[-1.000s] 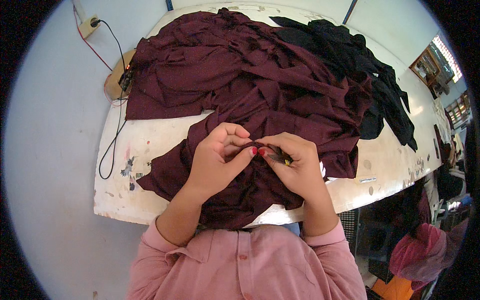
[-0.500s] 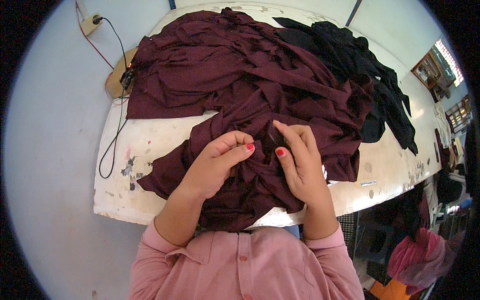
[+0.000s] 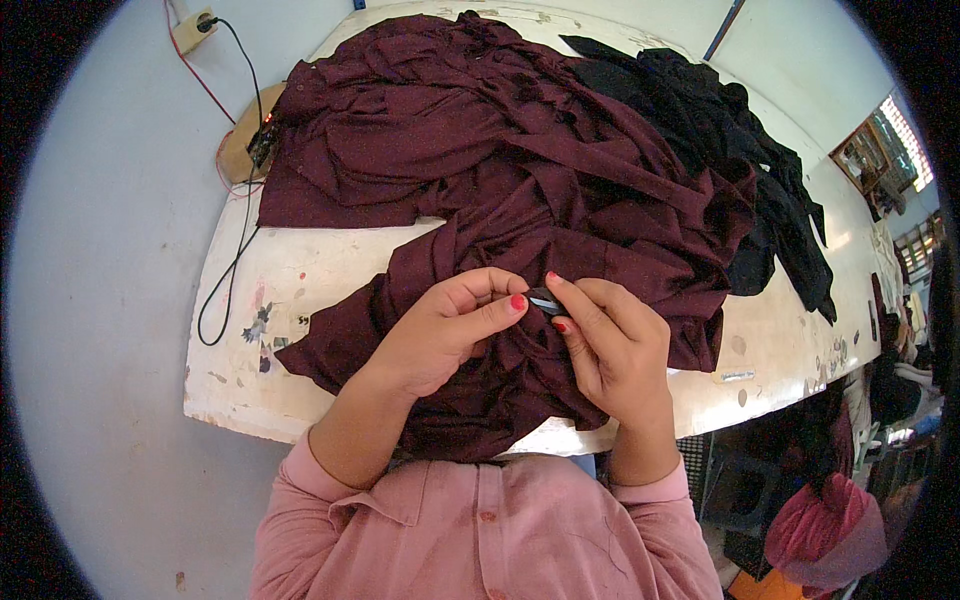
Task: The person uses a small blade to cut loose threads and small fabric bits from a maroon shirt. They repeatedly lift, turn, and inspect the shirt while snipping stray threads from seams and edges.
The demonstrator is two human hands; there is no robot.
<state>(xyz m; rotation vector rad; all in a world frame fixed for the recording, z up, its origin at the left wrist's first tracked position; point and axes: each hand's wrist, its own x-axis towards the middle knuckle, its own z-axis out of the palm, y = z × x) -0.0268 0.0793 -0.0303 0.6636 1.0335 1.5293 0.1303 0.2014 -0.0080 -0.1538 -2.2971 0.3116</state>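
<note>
A large maroon cloth [image 3: 420, 140] lies in loose folds over the table, its near end gathered up below both hands. My left hand [image 3: 450, 325] is closed, thumb and forefinger pinching a bit of this maroon cloth; any thread there is too fine to make out. Close against those fingertips, my right hand [image 3: 618, 345] grips small dark thread snips [image 3: 545, 303] between thumb and fingers. Their short shiny blade points toward the left fingertips. Most of the snips' handle is hidden in the right hand.
Black cloth [image 3: 700, 120] is heaped at the far right of the white table [image 3: 270, 395]. A wall socket [image 3: 195, 33] with a cable and a brown rounded board [image 3: 240, 140] are at the left. Pink cloth [image 3: 820, 530] hangs at lower right.
My right hand has come down slightly and turned, and the snips' blade now shows beside the left fingertips. The two hands' fingertips are closer together. The left hand has barely moved.
</note>
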